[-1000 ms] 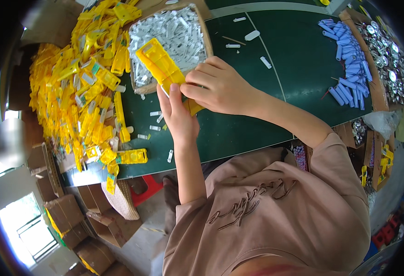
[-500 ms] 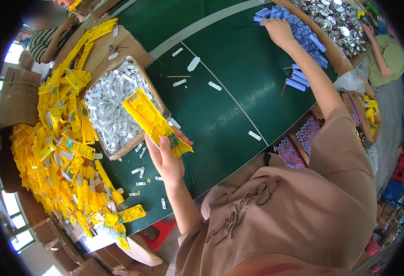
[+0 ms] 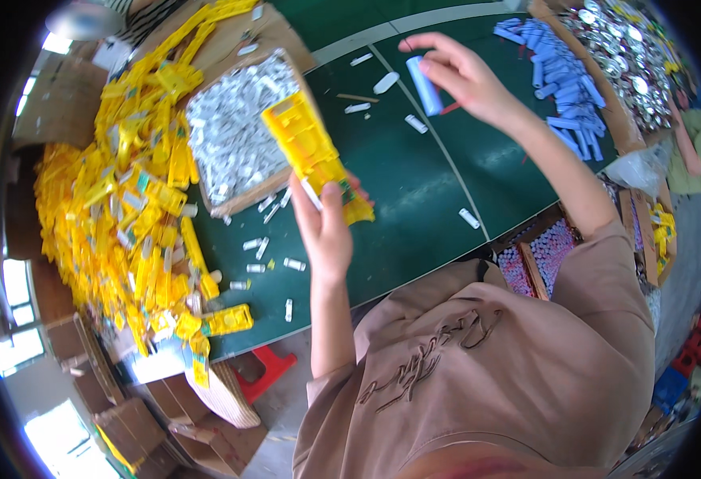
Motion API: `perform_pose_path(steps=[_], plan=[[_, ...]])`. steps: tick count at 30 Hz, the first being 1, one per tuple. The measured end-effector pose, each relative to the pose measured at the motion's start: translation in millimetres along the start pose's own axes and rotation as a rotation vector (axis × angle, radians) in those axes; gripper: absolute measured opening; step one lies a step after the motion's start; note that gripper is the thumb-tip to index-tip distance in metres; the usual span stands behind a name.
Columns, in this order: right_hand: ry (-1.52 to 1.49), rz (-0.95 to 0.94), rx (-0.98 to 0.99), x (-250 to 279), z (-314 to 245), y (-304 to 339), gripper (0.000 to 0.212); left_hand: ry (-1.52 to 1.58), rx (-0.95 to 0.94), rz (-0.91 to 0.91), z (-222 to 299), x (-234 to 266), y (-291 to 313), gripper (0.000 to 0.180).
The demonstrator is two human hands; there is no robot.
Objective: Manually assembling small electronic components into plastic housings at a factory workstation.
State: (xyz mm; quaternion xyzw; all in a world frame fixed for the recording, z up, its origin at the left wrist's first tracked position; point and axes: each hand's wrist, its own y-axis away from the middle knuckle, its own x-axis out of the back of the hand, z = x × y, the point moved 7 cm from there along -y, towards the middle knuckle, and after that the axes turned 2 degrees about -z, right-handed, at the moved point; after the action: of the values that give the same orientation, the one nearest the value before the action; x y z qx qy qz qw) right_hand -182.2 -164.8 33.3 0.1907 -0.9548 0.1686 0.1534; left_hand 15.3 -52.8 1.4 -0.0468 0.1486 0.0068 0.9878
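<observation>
A long yellow plastic housing (image 3: 304, 142), its hollow side up, is gripped by my left hand (image 3: 328, 235), thumb on top near its lower end. A bit of green shows inside by the thumb. Over the middle of the green table, my right hand (image 3: 461, 80) pinches a blue cylindrical battery (image 3: 425, 86) with a short red wire at its lower end. The battery is apart from the housing. To the right lies a pile of similar blue batteries (image 3: 554, 76).
An open carton (image 3: 243, 199) of small white parts stands left of the housing. Beyond it spreads a large heap of yellow housings (image 3: 119, 215). Loose white pieces (image 3: 416, 124) dot the green table (image 3: 398, 239). Shiny round metal parts (image 3: 618, 60) fill the far right, near another person's arm (image 3: 686, 140).
My right hand has left the blue pile and come left toward the housing, carrying one battery. My left hand still holds the housing, now a little farther right in view.
</observation>
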Motion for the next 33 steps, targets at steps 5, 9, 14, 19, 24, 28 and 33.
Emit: perform_pose_path(steps=[5,9,14,19,24,28,33], plan=[[-0.068,0.034,0.155,-82.8,-65.4,17.5,0.019,-0.095,-0.071,0.02,6.7,-17.7,10.6,0.032],[0.053,0.154,0.386,-101.8,-75.1,20.2,0.015,-0.242,-0.089,0.028,8.1,-10.1,21.3,0.03],[-0.003,0.177,0.442,-110.5,-84.2,22.8,0.014,-0.25,-0.074,-0.015,2.1,-6.8,26.6,0.029],[0.0,0.203,0.366,-109.0,-82.8,20.3,0.013,-0.06,0.034,-0.014,3.9,-10.4,31.4,0.033],[0.045,0.264,0.366,-112.1,-76.2,13.0,0.013,-0.136,0.036,0.024,8.7,-10.1,30.6,0.032],[0.159,0.271,0.423,-115.7,-77.4,14.3,0.01,-0.147,0.071,0.023,2.6,-4.7,31.0,0.031],[0.21,0.171,0.292,-118.9,-77.5,17.7,0.013,-0.111,0.071,0.017,-3.3,-3.4,30.5,0.03]])
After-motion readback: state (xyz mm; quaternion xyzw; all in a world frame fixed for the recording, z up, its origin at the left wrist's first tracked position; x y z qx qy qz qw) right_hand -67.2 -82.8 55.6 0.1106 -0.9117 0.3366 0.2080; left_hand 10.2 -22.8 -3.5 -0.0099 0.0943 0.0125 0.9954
